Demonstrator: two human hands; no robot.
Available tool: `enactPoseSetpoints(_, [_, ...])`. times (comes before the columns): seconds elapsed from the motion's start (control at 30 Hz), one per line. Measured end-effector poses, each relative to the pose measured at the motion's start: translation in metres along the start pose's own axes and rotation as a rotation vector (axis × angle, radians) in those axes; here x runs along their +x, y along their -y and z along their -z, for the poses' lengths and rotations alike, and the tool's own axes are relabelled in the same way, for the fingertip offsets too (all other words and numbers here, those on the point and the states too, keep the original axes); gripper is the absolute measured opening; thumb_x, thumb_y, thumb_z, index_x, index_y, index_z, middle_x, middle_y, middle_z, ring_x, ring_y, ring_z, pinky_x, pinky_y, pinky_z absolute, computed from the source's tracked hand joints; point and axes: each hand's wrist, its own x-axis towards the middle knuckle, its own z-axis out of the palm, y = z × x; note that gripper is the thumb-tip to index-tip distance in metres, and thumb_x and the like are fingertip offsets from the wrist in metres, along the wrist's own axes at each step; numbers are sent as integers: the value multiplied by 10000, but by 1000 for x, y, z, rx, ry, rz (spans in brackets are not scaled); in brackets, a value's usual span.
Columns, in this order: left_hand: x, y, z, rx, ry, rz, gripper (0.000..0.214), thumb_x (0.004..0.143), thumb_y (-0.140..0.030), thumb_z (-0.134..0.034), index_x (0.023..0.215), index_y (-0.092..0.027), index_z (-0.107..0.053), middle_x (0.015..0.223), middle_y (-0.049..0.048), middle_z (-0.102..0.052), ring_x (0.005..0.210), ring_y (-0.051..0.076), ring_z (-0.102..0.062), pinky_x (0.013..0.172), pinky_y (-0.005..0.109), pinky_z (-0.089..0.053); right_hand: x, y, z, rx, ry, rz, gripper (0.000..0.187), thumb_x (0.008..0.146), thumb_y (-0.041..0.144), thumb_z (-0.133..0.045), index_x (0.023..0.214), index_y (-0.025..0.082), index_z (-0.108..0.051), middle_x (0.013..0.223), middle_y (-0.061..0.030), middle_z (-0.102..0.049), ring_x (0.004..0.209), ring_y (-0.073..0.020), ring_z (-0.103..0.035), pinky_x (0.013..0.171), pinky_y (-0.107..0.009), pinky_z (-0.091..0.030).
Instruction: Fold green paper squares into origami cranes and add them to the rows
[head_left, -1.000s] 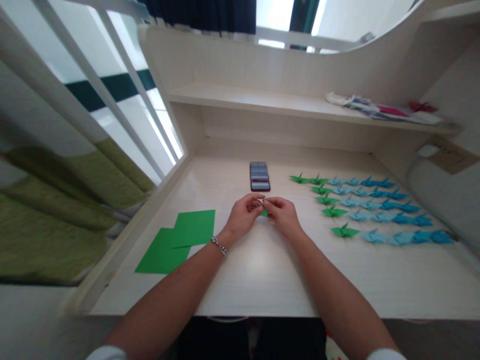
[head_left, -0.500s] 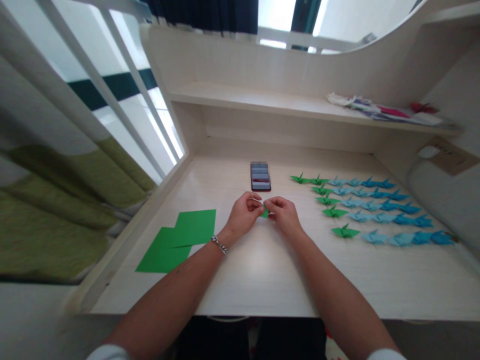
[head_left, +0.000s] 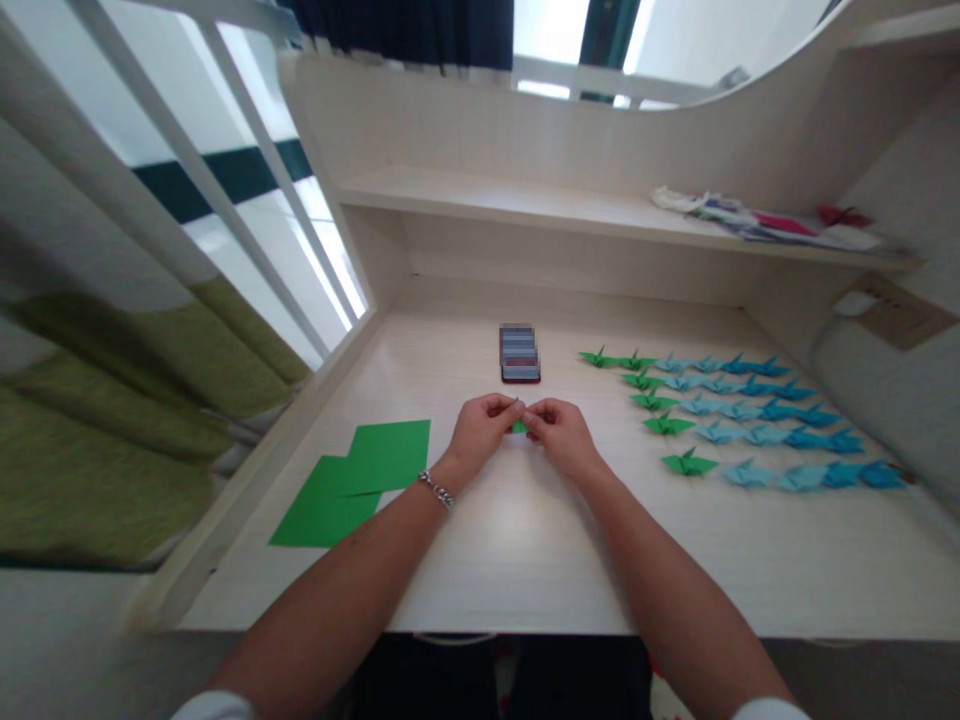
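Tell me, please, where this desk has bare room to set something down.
Bare desk lies between the forearms, between the green sheets and phone, and nearer than the paper cranes. Their rows crowd the middle right.

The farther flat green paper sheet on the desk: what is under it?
Partly under the farther sheet lies another green paper sheet; its near part shows, its covered corner cannot be seen.

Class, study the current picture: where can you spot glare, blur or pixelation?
Head view: soft glare on the desk; head view: pixelated phone screen; head view: blurry curtain and shelf clutter; head view: held paper, folds too small to make out.
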Motion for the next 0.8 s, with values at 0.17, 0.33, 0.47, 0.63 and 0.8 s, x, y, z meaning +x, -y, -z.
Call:
enactPoseSetpoints(0.17, [2, 0, 7, 111, -59, -56, 248, 691, -367, -684, 705, -120, -668, 647, 43, -646, 585, 129, -545, 554, 249, -419, -3, 2, -8, 193, 63, -60, 286, 628, 383, -720, 773, 160, -616, 645, -20, -641, 539, -124, -562, 534, -258, -451])
enactPoseSetpoints(0.33, [0, -4, 4, 125, -83, -72, 252, 689, -370, -689, 725, -121, -678, 651, 39, -650, 590, 127, -542, 548, 246, -414, -4, 6, -7, 226, 40, -57, 292, 573, 351, -760, 726, 155, -608, 600, -19, -639, 510, -118, -555, 524, -256, -455])
enactPoseSetpoints(0.47, [-2, -6, 0, -14, -14, -26, 275, 681, -378, -702, 785, -124, -689, 709, 54, -676, 619, 133, -570, 579, 253, -444, -3, 10, -2, 201, 7, -12, 276, 587, 357, -752, 726, 158, -621, 599, -26, -645, 513, -125, -553, 529, -264, -453])
enactPoseSetpoints(0.63, [1, -2, 2, -93, 5, 10, 265, 638, -358, -743, 738, -122, -678, 664, 47, -665, 594, 129, -574, 580, 253, -452, -5, 12, -1, 181, 8, -10, 313, 583, 375, -761, 773, 158, -640, 644, -35, -658, 560, -137, -574, 561, -273, -469])
enactPoseSetpoints(0.8, [2, -1, 5, -196, -4, 56, 311, 610, -372, -769, 781, -126, -686, 713, 42, -665, 626, 125, -577, 594, 249, -450, -8, 17, -3, 335, 37, -80, 315, 643, 439, -715, 796, 174, -642, 705, -26, -657, 636, -137, -603, 591, -264, -477])
